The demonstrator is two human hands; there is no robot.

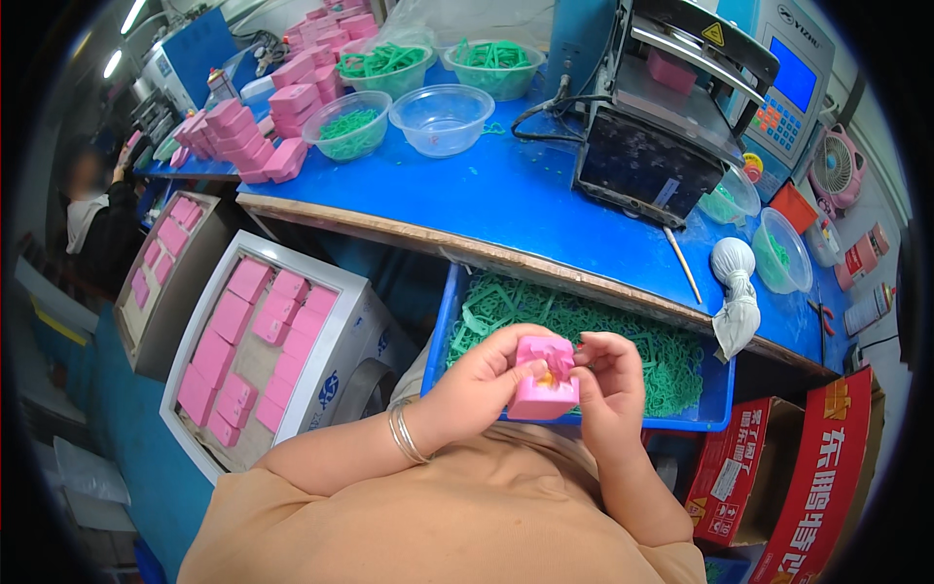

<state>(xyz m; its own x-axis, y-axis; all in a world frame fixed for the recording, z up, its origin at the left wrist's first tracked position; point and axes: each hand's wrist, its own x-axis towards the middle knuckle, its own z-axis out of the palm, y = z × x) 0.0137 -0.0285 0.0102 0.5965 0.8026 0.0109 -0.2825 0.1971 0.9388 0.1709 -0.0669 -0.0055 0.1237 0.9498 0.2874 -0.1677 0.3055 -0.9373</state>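
By the blue tray's point(722, 397) near edge, your left hand point(492, 375) hugs the pink block point(541, 397), your half-curled right hand point(609, 384) is at its side, grip unclear; you're likely working its hollow, so hold steady.

Smooth matt block point(541, 401), glossy plastic bowl point(443, 122)

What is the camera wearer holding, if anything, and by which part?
A pink block. The left hand grips its left side, reaching over its hollow; the right hand is at its right edge, that grip unclear.
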